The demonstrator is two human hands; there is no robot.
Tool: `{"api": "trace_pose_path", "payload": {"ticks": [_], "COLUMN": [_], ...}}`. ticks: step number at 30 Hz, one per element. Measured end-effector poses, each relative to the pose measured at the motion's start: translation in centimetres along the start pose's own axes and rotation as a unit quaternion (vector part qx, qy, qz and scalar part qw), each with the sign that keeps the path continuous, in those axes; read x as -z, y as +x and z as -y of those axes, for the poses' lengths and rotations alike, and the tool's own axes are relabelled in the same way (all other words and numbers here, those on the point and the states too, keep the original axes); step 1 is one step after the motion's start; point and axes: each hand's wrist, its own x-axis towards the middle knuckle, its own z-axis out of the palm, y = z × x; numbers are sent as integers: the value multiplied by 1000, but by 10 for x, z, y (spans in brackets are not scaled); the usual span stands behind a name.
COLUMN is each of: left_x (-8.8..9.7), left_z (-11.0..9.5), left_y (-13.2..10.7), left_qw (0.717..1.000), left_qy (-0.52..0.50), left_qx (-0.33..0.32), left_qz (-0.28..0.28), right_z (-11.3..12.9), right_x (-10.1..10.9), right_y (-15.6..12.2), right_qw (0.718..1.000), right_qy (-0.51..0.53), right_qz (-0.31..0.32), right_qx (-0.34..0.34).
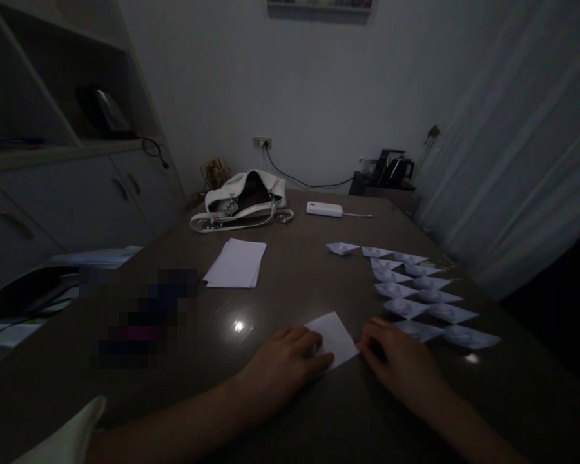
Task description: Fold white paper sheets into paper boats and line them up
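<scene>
Across the view now, a wide brown surface (294, 270), near edge cut off; over its left part a pixelated patch (145, 322), nothing beneath readable. Alongside, a cabinet (33, 154), cut off at the left, doors (72, 200) shut, a dark appliance (111, 116) on its dim shelf. At the far end, a white bag (220, 195), mouth wide open, contents too dark to make out. Nearer, a stack of white sheets (236, 264), slightly askew. And down front, the left hand (283, 361) on the white paper (338, 335), fingers (305, 338) loosely bent, thumb apart, no clench. Opposite, the right hand (406, 357), thumb and finger together at the right corner; pinch or mere touch, cannot tell. The paper itself, on the surface between both: one corner pointing away, another toward the right hand, left end covered, long axis hard to call. To the right, paper boats (395, 290) in two columns, long axes roughly left to right, nearest partly hidden by the right hand. Farther off, a small white device (323, 209), cord (357, 214) off rightward.
</scene>
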Motion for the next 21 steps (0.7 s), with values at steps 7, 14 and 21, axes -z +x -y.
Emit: {"api": "trace_pose_path", "payload": {"ticks": [7, 14, 21], "left_x": [2, 18, 20], "left_z": [-4, -11, -17], "left_y": [4, -4, -38], "left_qw": [998, 996, 998], "left_qy": [56, 45, 31], "left_qx": [-14, -29, -13], "left_qz": [29, 69, 54], "right_z": [21, 27, 15], "right_x": [-6, -4, 1], "right_y": [-10, -8, -7], "right_qw": [997, 999, 998], "right_qy": [-56, -27, -49], "right_qz": [-29, 27, 25], "right_qx": [43, 26, -3]}}
